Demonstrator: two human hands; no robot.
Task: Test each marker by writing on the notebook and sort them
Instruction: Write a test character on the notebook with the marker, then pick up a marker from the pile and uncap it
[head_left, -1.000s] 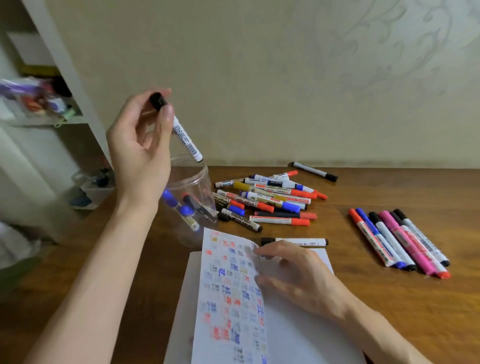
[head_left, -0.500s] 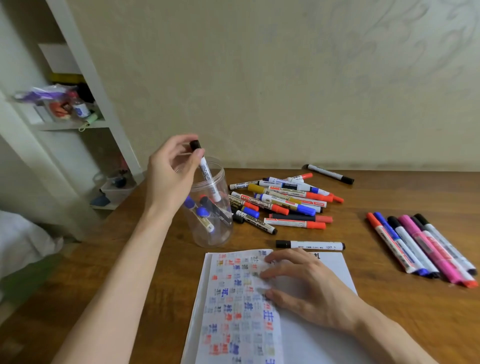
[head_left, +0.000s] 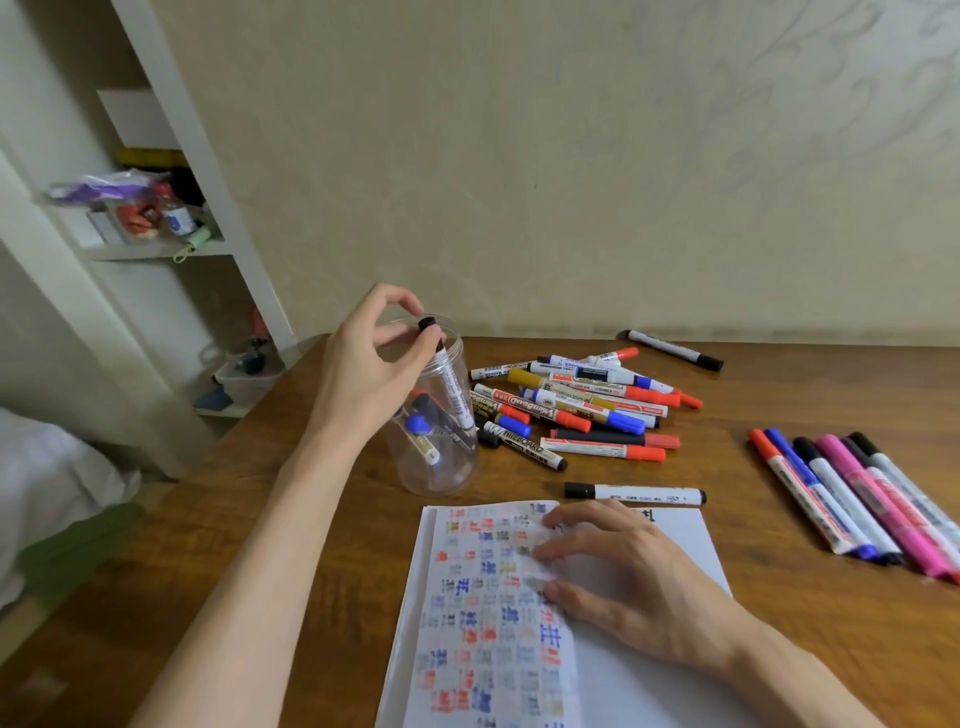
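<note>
My left hand (head_left: 371, 364) pinches the black-capped top of a white marker (head_left: 453, 387) that stands inside a clear plastic jar (head_left: 441, 467) on the table. A few other markers lie in the jar's bottom. My right hand (head_left: 618, 577) rests flat with straight fingers on the open notebook (head_left: 519, 623), whose left page is covered in coloured test marks. A black-capped marker (head_left: 635, 492) lies just beyond the notebook. A loose pile of markers (head_left: 576, 405) sits behind it. A neat row of markers (head_left: 852, 499) lies at the right.
One black marker (head_left: 675, 349) lies alone near the wall at the table's back edge. A white shelf unit (head_left: 171, 218) with small items stands left of the wooden table (head_left: 779, 623). The floor and a white cloth show at the lower left.
My left hand has come down from high above the table and lowered the black-capped marker into the jar. My right hand has stayed on the notebook.
</note>
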